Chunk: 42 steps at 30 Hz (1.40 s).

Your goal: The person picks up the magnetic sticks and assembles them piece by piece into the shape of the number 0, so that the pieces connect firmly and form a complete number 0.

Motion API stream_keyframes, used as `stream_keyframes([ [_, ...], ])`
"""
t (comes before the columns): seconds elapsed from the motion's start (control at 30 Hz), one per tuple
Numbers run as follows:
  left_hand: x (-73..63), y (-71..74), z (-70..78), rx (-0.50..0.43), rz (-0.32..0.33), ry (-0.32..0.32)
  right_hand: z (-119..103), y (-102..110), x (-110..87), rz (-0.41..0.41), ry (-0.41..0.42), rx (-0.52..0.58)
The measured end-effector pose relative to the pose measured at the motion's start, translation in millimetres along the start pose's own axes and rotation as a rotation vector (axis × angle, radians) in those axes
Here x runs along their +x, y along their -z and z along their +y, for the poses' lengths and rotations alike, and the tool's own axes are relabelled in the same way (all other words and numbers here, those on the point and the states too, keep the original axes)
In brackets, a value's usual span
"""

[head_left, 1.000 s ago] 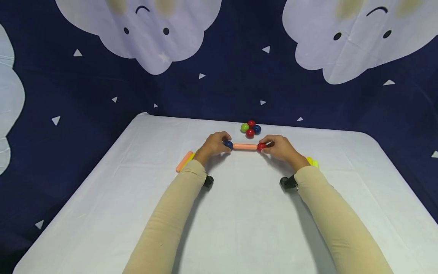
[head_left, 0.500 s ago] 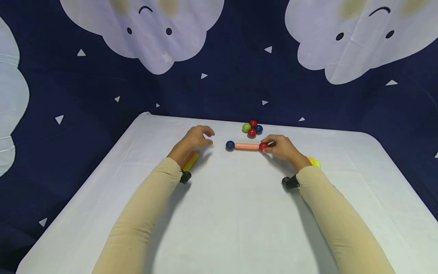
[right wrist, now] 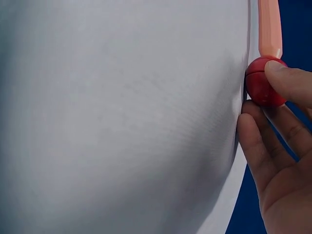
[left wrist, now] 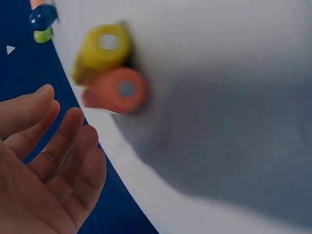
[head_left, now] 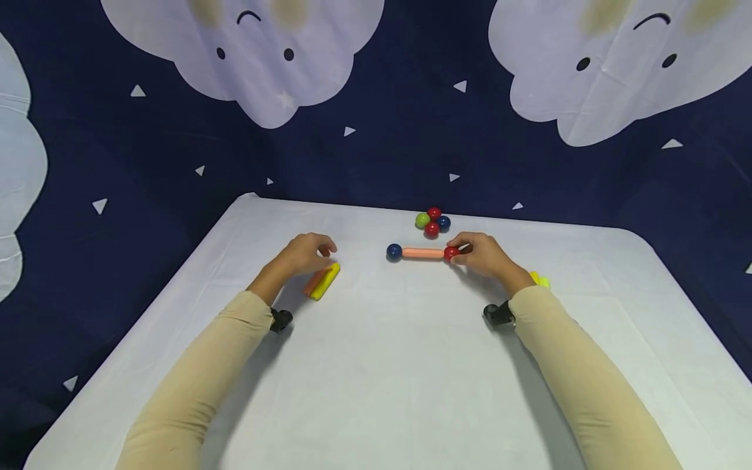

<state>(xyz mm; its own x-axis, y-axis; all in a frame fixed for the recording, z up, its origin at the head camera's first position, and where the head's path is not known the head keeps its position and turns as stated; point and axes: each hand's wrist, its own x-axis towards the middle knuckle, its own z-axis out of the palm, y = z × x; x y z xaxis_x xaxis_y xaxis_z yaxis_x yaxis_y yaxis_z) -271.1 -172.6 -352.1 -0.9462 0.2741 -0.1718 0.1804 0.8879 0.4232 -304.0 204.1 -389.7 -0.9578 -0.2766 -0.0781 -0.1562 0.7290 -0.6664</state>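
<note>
An orange rod (head_left: 423, 253) joins a blue ball (head_left: 394, 252) at its left end to a red ball (right wrist: 263, 87) at its right end. My right hand (head_left: 483, 254) pinches the red ball between thumb and fingers. Off to the left, my left hand (head_left: 307, 253) hangs over a yellow rod (head_left: 326, 282) and a second orange rod (head_left: 313, 283) that lie side by side. In the left wrist view its fingers are loosely bent with nothing in them. Grey round ends show on the yellow rod and the orange rod (left wrist: 124, 90).
Behind the joined piece sits a cluster: a green ball (head_left: 422, 220), two red balls (head_left: 431, 230) and another blue ball (head_left: 443, 223). Yellow pieces (head_left: 539, 279) lie partly hidden beyond the right wrist. A dark blue cloth with clouds hangs behind the white table (head_left: 411, 365).
My left hand has let go of the blue ball and moved left to the yellow and orange rods. The right hand has stayed on the red ball.
</note>
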Motion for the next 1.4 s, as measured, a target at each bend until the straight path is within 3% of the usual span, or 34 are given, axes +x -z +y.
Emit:
stream_keyframes([
  [0.17,-10.4,-6.5,-12.0,0.009,-0.038,0.048,0.7,-0.9,0.7,-0.002,0.004,-0.002],
  [0.4,-12.3,-12.6,-16.4,-0.016,-0.041,0.086,2.1,-0.5,-0.3,0.004,-0.004,0.001],
  [0.53,-12.2,-11.1,-17.4,-0.014,-0.042,0.092,1.1,0.0,-0.6,0.002,0.002,-0.004],
  [0.77,-7.6,-4.6,-24.8,0.029,-0.026,0.175,-0.1,0.8,-0.7,0.005,0.003,-0.012],
  [0.93,-8.2,-3.5,-34.9,0.023,-0.015,0.176,0.0,0.2,0.2,0.006,0.016,-0.008],
  [1.23,-7.8,-2.8,-27.7,0.017,-0.085,0.192,-1.1,-3.2,2.2,-0.003,0.018,-0.016],
  [1.4,-11.8,1.6,-25.7,0.008,-0.081,0.2,-3.3,-2.2,1.3,-0.003,0.012,-0.019],
])
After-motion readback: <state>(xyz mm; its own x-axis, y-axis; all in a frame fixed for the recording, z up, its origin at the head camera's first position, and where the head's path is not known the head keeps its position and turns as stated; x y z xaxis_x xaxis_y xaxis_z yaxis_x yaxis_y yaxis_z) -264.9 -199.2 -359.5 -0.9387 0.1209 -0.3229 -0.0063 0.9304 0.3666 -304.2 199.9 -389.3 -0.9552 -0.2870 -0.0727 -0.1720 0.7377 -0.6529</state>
